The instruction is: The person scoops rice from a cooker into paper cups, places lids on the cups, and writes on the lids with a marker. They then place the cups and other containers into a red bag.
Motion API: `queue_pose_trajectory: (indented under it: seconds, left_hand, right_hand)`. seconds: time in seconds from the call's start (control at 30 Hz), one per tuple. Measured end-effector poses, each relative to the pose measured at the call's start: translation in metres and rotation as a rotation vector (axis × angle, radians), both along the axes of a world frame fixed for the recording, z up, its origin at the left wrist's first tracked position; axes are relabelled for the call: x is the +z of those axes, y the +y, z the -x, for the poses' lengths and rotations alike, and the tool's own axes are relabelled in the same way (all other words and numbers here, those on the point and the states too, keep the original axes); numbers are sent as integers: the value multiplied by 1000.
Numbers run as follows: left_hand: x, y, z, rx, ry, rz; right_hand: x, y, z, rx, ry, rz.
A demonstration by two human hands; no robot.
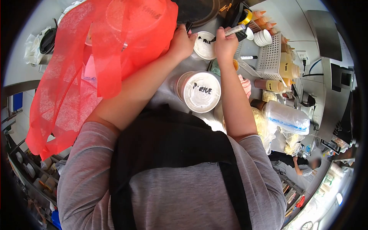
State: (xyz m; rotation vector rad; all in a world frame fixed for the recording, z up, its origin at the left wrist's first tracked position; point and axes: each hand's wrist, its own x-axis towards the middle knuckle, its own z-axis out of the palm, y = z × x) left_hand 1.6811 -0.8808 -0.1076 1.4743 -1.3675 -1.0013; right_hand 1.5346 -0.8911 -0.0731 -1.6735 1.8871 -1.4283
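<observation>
In the head view my right hand (226, 43) grips a white marker (235, 30), its tip at the edge of a round white-lidded tub (204, 46). Black handwriting on that lid reads "P RICE". My left hand (182, 41) is closed on a small black marker cap (188, 26), beside the same lid. Nearer my body stands another tub (201, 92), its lid also marked "P. RICE", partly over a further container on its left. A red see-through bag (73, 73) lies against my left forearm.
On the right are a white perforated basket (269, 57), stacked white cups (263, 37), sauce bottles (286, 70) and a bagged clear stack (286, 117). A second marker (249, 57) lies near the basket. A dark round pan (195, 10) is at the top. Another person (303, 165) stands lower right.
</observation>
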Motion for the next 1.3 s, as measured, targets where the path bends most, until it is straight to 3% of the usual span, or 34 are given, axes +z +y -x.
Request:
queue_pose_trajectory:
  seconds: [0.03,0.1,0.13,0.17,0.23,0.3,0.37,0.5,0.7,0.77,0.83,0.9,0.97,1.03,1.07,1.1,1.17,1.23,1.3]
  left_hand:
    - [1,0,-1,-18,-26,1]
    - [4,0,-2,-41,-49,13]
    - [7,2,-1,3,-113,166]
    - [11,4,-1,47,-175,320]
    - [46,15,-14,-96,-125,360]
    - [76,26,-23,-299,-239,503]
    - [98,38,-25,-314,-288,542]
    - [121,60,-28,-340,-323,698]
    - [142,99,-39,-476,-185,817]
    - [158,123,-58,-645,-152,508]
    - [166,145,-75,-809,-120,416]
    - [167,167,-85,-1100,-164,413]
    - [160,181,-83,-1434,-248,125]
    - [136,191,-72,-1494,-160,95]
    - [132,196,-67,-1550,-161,80]
    - [127,201,-61,-1605,-161,63]
    - [120,207,-52,-1669,-110,135]
    - [116,209,-47,-1685,-211,167]
    - [115,215,-42,-1712,-240,142]
  right_hand:
    - [5,-1,3,-7,1,8]
    - [21,-6,12,-38,-874,-105]
    - [37,-2,14,4,-1062,-78]
    - [54,3,13,1,-1060,-62]
    - [92,20,11,139,-1151,-103]
    - [128,45,-13,177,-984,-42]
    - [133,60,-15,220,-467,59]
    - [141,81,-30,215,-422,173]
    - [146,139,-38,339,-366,25]
    - [173,183,-31,366,-172,-14]
    - [199,229,-14,199,153,88]
    - [214,274,-16,212,658,41]
    - [217,322,-23,248,571,-436]
    - [204,344,-21,358,348,-653]
    - [177,356,-27,262,193,-493]
    - [153,369,-27,251,333,-494]
    - [150,380,-30,77,140,-606]
    - [157,390,-25,-92,-64,-394]
    - [158,400,-23,-127,-216,-403]
